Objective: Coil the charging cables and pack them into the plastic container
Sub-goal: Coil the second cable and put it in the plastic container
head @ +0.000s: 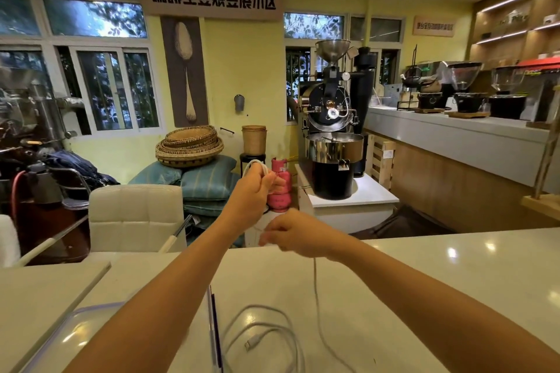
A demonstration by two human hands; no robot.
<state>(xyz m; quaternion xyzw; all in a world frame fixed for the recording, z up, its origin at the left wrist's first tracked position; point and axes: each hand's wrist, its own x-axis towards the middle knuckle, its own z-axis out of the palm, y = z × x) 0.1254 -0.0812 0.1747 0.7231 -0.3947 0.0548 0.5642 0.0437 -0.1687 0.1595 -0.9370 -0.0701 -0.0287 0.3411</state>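
Plastic container (72,327): clear, blue-trimmed, lower left on the white bench (424,281), partly hidden under the left forearm; contents not discernible. Set close to the body, probably so finished coils drop in with a short reach.

Left hand (253,191): raised well above the bench beyond its far edge, clenched around a small bundle of white loops, the coiled part of the charging cable (315,281). Held high, likely to keep the loops clear of the surface while more length is wound on.

Second cable (263,330): white, lying loose in a rough loop on the bench near the front edge, just right of the container wall, connector end resting inside the loop. Not yet coiled, by the look of it.

Right hand (291,235): lower than the left, near the far bench edge, fingers pinched on the same charging cable, apparently feeding it. Free tail hangs from this hand, trails down across the bench and curves beside the loose loop toward the front edge.

Open room: bare bench to the right of the tail, wide and unobstructed; white padded chair (136,215) beyond the far edge at left, apart from both hands. Snag risk judged: tail crossing the loose cable.
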